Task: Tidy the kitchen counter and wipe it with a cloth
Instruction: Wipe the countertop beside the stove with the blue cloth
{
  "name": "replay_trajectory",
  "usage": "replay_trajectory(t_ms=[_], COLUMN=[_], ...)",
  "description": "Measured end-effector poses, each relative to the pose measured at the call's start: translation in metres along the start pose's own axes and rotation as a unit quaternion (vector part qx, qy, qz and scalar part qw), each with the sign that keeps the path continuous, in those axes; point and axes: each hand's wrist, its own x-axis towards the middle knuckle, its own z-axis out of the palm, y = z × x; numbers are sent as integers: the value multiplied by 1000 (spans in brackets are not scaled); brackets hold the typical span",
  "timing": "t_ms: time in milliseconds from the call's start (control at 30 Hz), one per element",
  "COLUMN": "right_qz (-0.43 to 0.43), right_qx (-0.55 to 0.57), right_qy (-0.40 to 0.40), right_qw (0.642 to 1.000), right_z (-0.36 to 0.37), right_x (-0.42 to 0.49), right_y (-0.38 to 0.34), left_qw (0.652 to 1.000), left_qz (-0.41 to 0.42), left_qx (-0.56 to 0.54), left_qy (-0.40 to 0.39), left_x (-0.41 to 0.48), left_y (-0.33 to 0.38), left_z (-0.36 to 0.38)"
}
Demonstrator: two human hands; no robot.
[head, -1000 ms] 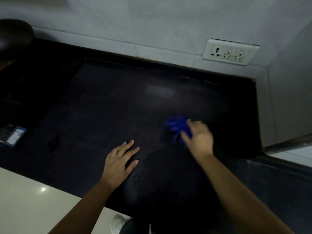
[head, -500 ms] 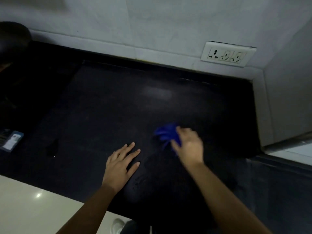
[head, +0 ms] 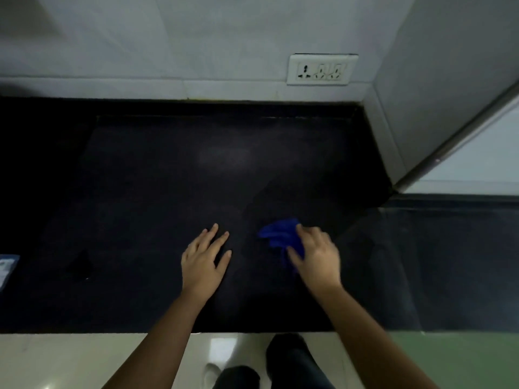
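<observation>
- Wiping step in hand, as judged; dark bench [head: 126, 178], left and centre.
- Left hand [head: 203, 258], lower centre: flat on bench, fingers [head: 220, 245] slightly spread.
- Blue cloth [head: 276, 234], just right: bunched, long axis upper-left to lower-right, free end pointing left.
- Right hand [head: 317, 256]: fingers curled, pinching cloth; next stroke needs downward pressure.

My left hand [head: 203, 259] lies palm down, fingers straight and slightly spread, bare forearm reaching in from below. My right hand [head: 317, 256] is near it (a little blurred), knuckles up, fingers curled onto the blue cloth [head: 276, 234], forearm angling in from the lower right.
</observation>
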Motion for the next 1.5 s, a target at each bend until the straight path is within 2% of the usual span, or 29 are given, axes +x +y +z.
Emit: replay_trajectory(t_ms=[67,167,233,333,467,567,633,767,833,900,967,1033,1100,1200,1300,1433,1500], right_qz=[104,281,341,334,158,75,101,290,339,298,197,104,59,14,-68,-206,-242], right_qx=[0,0,-8,9,21,11,-9,3,-9,-2,23,54,89,159,195,159,113], right_qy=[25,60,82,62,32,12,17,34,32,18,-13,-57,-83,-66,-65,-108,-132], right_qw=[994,958,937,941,987,997,995,956,940,954,980,991,991,985,976,959,954], right_z=[-16,-38,-38,-18,24,30,25,7,8,20,40,53,58,57,60,90,106], right_x=[-9,-37,-55,-70,-96,-104,-100,-86,-81,-78,-80,-81,-70,-44,-25,-13,-14], right_y=[36,68,56,-5,-117,-141,-121,-89,-104,-141,-188,-227,-248,-266,-300,-360,-377], left_qw=[999,999,999,998,997,997,998,998,999,998,995,992,989,985,983,978,977], left_qz=[14,28,47,46,50,68,61,50,22,-17,-49,-76,-99,-130,-154,-182,-189], left_qx=[-29,-40,-15,11,58,45,18,16,12,6,2,3,6,13,24,29,26], left_qy=[-22,-15,15,28,1,-10,-8,22,42,65,86,100,111,111,99,94,93], left_x=[-4,-26,-48,-80,-100,-101,-105,-129,-142,-151,-155,-154,-150,-141,-132,-129,-127], left_y=[-2,-12,-24,-48,-77,-86,-90,-121,-144,-166,-185,-200,-210,-222,-233,-239,-236], left_z=[-7,-19,-23,-26,-26,-29,-36,-54,-62,-69,-75,-82,-88,-95,-97,-96,-98])
